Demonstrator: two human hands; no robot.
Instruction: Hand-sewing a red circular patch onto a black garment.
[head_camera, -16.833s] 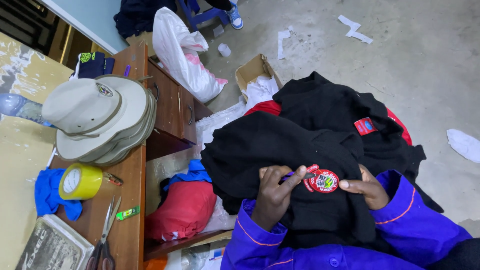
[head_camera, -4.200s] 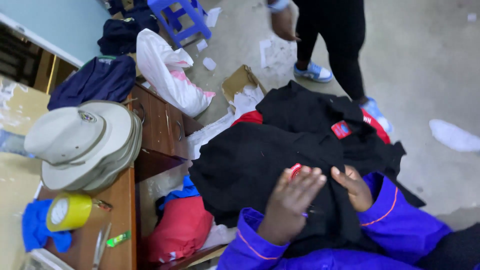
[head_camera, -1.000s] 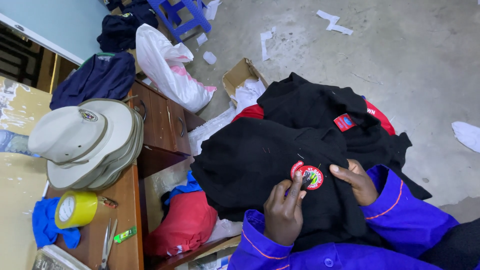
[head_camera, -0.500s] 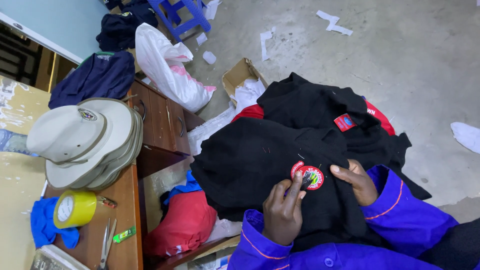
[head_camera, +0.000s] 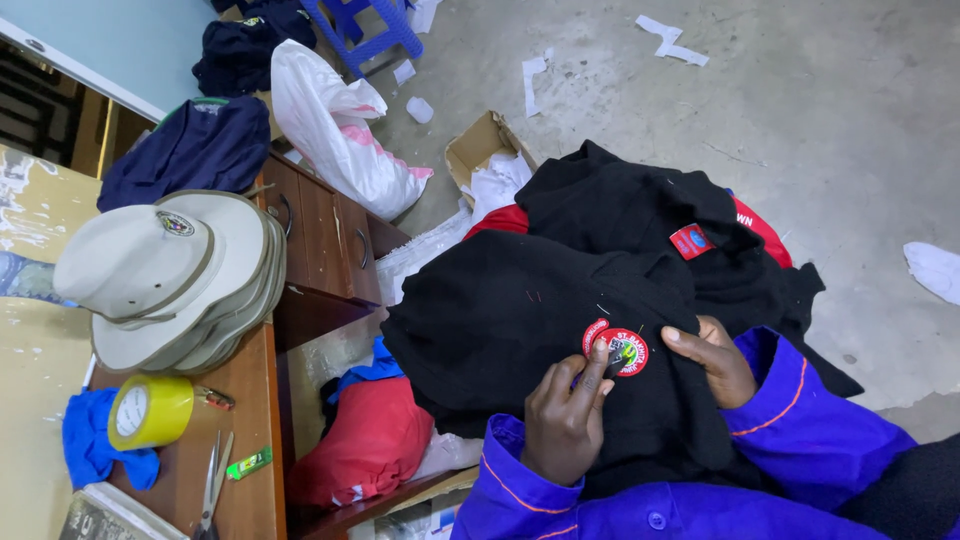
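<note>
**A:** From the head camera, what is going on at the fingers?

**B:** The left hand (head_camera: 566, 418) is pinching something small and dark between thumb and fingertips, right on the round red badge (head_camera: 616, 349); I cannot tell whether it is a needle or a tool. The right hand (head_camera: 712, 360) is lying just beside the badge, its fingers curled down and pressing the black garment (head_camera: 520, 330) flat rather than gripping it.

**A:** And how far along does the work look?

**B:** The badge is sitting flat on the black cloth directly under the left fingertips, so it looks placed. Whether its edge is fixed all round I cannot tell. A second black garment (head_camera: 640, 215), beyond the fingers, is already carrying a small red label (head_camera: 691, 241).

**A:** Anything else near?

**B:** Well off from the left fingers, hats (head_camera: 175, 280), yellow tape (head_camera: 150, 411) and scissors (head_camera: 213, 486) are lying on a wooden desk (head_camera: 260, 400).
</note>
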